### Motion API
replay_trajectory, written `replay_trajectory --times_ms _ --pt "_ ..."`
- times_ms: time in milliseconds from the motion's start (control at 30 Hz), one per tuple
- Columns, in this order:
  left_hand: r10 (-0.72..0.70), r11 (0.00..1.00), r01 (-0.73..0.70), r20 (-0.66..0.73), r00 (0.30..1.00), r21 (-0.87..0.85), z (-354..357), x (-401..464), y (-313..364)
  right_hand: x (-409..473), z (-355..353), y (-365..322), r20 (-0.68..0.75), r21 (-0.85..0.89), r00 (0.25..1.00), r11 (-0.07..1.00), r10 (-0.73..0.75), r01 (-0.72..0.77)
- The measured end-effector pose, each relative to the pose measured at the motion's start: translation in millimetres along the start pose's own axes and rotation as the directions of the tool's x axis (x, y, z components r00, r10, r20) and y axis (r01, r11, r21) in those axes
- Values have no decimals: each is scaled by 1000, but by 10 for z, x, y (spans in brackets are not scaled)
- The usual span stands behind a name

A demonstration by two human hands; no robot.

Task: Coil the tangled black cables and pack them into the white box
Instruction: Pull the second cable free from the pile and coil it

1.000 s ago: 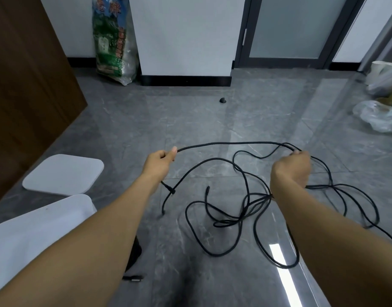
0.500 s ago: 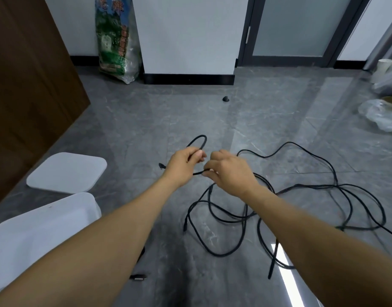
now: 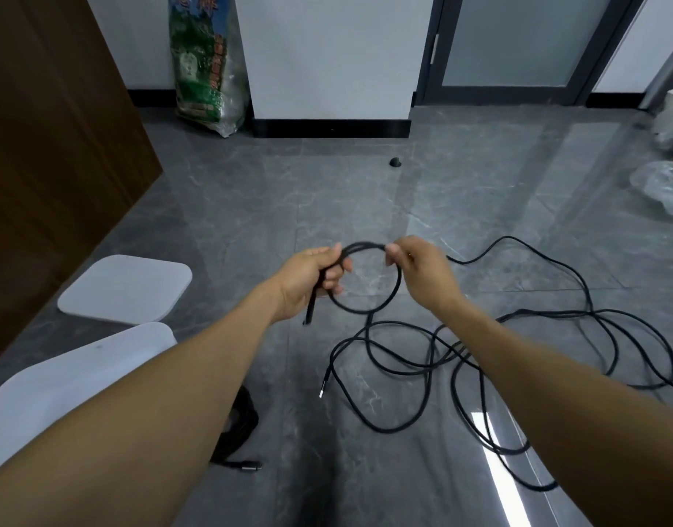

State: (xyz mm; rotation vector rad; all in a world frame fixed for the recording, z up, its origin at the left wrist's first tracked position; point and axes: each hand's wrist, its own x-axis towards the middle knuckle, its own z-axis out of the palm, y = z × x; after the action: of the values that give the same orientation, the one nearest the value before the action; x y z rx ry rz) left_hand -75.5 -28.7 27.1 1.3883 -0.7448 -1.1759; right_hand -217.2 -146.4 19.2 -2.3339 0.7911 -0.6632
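A long black cable (image 3: 392, 368) lies in tangled loops on the grey floor, spreading to the right. My left hand (image 3: 312, 275) grips one end of it, with the plug hanging below my fist. A small round loop (image 3: 394, 294) stands between my hands, and my right hand (image 3: 418, 268) pinches its top. The white box (image 3: 61, 389) sits at the lower left, partly hidden by my left arm. Its white lid (image 3: 126, 289) lies flat just beyond it. A coiled black cable (image 3: 240, 431) lies by the box under my left forearm.
A brown wooden panel (image 3: 53, 154) stands on the left. A green printed sack (image 3: 207, 66) leans on the white wall at the back. Clear plastic bags (image 3: 665, 184) lie at the right edge. A small black door stop (image 3: 395, 162) sits on the floor.
My hands went from wide apart with cable stretched between them to close together, and a small round loop has formed between them. The loose cable on the floor has shifted.
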Motion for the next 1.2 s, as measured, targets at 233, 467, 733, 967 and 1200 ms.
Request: replay_trajectory --times_ms 233,467,733,967,1200 --pt "-31 962 26 -15 999 -272 -31 -39 41 92 117 -98 -90 348 962 914 256 -211" --pt "-91 965 90 10 996 -244 -116 -68 52 171 129 -83 -162 575 818 727 551 -376" --pt "-115 891 116 28 993 -439 -206 -98 54 128 118 -49 -131 415 787 754 603 -509" --pt "-57 765 -229 -418 907 -601 -588 -87 1 30 27 70 24 147 922 911 387 -386" --pt "55 915 -247 -508 860 -319 -391 22 -106 -20 236 -149 160 -498 954 855 253 -144"
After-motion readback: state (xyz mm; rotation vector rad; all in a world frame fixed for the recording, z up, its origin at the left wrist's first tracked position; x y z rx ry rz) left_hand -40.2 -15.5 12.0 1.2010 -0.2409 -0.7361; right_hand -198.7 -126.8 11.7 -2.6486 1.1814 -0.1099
